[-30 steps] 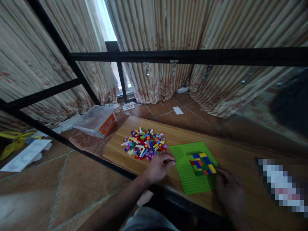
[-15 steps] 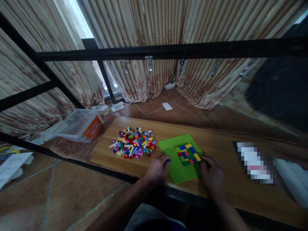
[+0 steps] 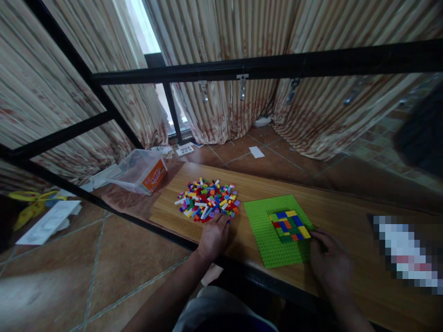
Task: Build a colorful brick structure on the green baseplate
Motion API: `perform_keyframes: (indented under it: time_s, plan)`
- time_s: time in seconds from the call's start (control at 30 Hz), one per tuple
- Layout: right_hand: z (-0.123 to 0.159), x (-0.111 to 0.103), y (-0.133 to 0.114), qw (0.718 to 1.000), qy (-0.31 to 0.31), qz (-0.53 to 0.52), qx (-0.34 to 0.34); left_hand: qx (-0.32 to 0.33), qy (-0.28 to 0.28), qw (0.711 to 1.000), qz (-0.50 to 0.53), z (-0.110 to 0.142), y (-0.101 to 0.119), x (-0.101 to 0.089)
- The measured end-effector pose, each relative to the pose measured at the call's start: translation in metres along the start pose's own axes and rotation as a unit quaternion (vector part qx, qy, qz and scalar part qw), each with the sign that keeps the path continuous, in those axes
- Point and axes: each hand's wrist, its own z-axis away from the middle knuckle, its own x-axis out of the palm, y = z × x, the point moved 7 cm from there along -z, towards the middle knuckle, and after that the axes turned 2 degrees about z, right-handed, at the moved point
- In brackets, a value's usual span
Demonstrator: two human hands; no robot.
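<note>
Small toy bricks in many colours form a loose pile on the wooden table. My left hand is at the near right edge of this pile, fingers bent together, with a blue brick showing at the fingertips. To the right lies a green studded baseplate. On it stands a squarish block of joined bricks in yellow, blue, red, orange and green. My right hand grips the baseplate's right edge, fingertips close to the block's corner; part of its grip is hidden.
A clear plastic bin with an orange label lies beyond the table's left end. A black metal rail crosses before the curtains. White packaging lies on the tiled floor at left. A blurred-out item is at the table's right.
My left hand has moved left from the baseplate's edge to the brick pile. My right hand stays at the baseplate's right side. The whole view has shifted, with things appearing further right.
</note>
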Motion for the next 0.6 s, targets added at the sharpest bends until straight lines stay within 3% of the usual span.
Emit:
perform_keyframes:
  time_s: [0.3, 0.47, 0.6]
  plan:
    - [0.0, 0.002, 0.004, 1.0, -0.027, 0.015, 0.006, -0.028, 0.089, 0.994, 0.049, 0.0, -0.019, -0.026]
    - [0.0, 0.0, 0.001, 1.0, -0.012, 0.019, -0.01, -0.14, 0.137, 0.98, -0.033, -0.025, -0.057, -0.064]
    - [0.0, 0.002, 0.003, 1.0, -0.021, 0.02, -0.006, -0.182, 0.11, 0.97, -0.118, -0.049, -0.082, -0.083]
